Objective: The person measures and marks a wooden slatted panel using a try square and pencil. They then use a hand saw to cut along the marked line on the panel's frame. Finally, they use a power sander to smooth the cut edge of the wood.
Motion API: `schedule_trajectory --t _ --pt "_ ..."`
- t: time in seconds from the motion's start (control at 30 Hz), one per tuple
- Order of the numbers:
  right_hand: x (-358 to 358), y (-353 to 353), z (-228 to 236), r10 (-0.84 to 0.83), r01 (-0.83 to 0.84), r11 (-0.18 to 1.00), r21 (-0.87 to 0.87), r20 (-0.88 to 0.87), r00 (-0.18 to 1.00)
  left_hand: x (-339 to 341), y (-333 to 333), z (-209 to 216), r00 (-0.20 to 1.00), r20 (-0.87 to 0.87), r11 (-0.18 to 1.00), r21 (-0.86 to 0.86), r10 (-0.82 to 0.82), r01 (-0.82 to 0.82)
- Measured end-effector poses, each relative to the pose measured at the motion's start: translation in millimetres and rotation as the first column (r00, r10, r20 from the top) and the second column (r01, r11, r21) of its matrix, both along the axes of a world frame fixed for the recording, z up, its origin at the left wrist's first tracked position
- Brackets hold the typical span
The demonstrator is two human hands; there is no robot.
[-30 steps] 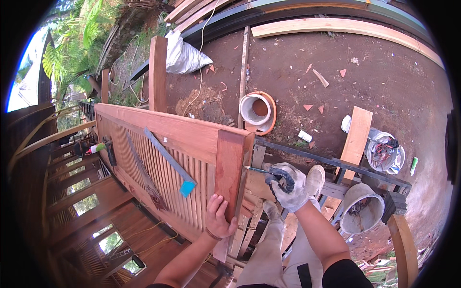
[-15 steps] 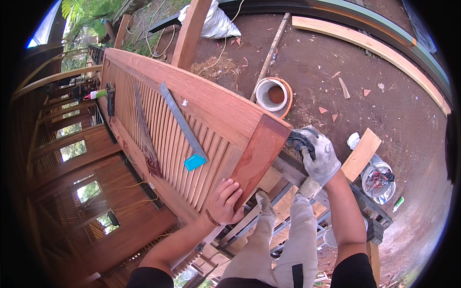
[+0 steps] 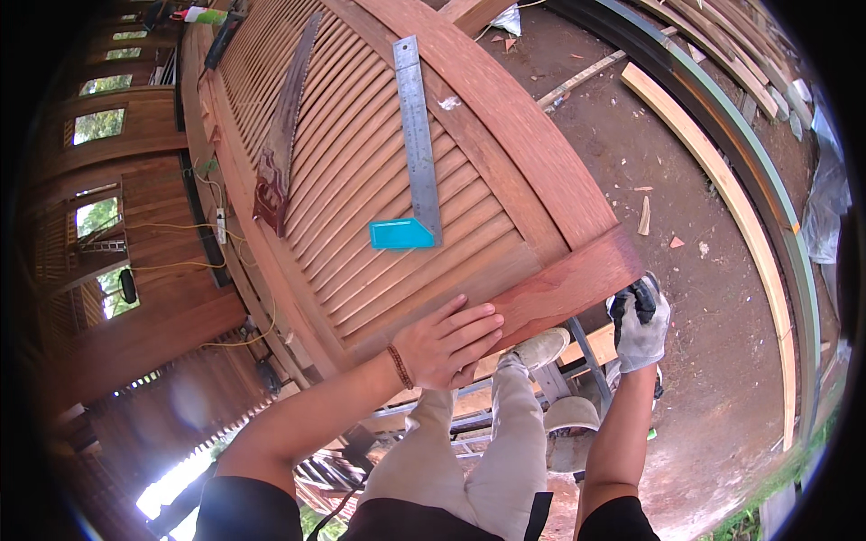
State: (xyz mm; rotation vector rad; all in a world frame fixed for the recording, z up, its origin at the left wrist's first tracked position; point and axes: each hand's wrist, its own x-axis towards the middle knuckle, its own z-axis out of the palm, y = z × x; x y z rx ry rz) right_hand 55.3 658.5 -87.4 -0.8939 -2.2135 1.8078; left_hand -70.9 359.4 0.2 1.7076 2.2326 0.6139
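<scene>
A louvred reddish-brown wooden door panel (image 3: 532,108) stretches out before me. My left hand (image 3: 448,340), bare with a beaded bracelet, lies with outstretched fingers on its near end rail (image 3: 568,287). Beyond the rail's right end, my right hand (image 3: 642,335), in a pale glove, closes round a dark black tool (image 3: 635,299) whose kind I cannot make out, held up against the wood's end. On the slats rest a try square with a steel blade (image 3: 417,135) and turquoise handle (image 3: 400,234), and a handsaw (image 3: 287,135) with a reddish handle.
At the panel's far left corner sits a dark tool (image 3: 222,41). A long pale plank (image 3: 745,194) lies on the dirt ground at right, beside a curving dark beam. Under my right arm a white bucket (image 3: 572,415) stands near my legs. Yellow cords hang at the left.
My view has swung, so the panel looks nearer and turned. My right hand stays at the rail's right end with the black tool; my left hand still rests flat on the rail.
</scene>
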Motion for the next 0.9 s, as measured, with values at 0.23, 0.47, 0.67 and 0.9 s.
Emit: schedule_trajectory --t 0.23,0.47,0.67,0.9 --pt "-6.3 16.8 30.5 0.155 -0.134 0.974 -0.182 0.11 0.982 2.2 -3.1 1.5 0.999 0.048 0.999 -0.037 0.017 -0.015" --pt "-13.8 20.6 29.8 0.078 -0.052 0.887 -0.459 0.038 0.996 1.8 -4.8 -1.8 1.0 0.031 0.999 -0.053 0.008 -0.006" --pt "-19.1 6.4 31.0 -0.037 0.119 0.877 -0.466 0.18 0.983 0.7 -2.1 1.8 0.999 0.036 0.999 -0.03 0.022 -0.021" --pt "-14.7 12.7 22.6 0.184 -0.185 0.983 0.011 0.063 0.981 -0.1 -1.5 3.2 0.999 0.032 0.999 -0.03 0.022 -0.021"
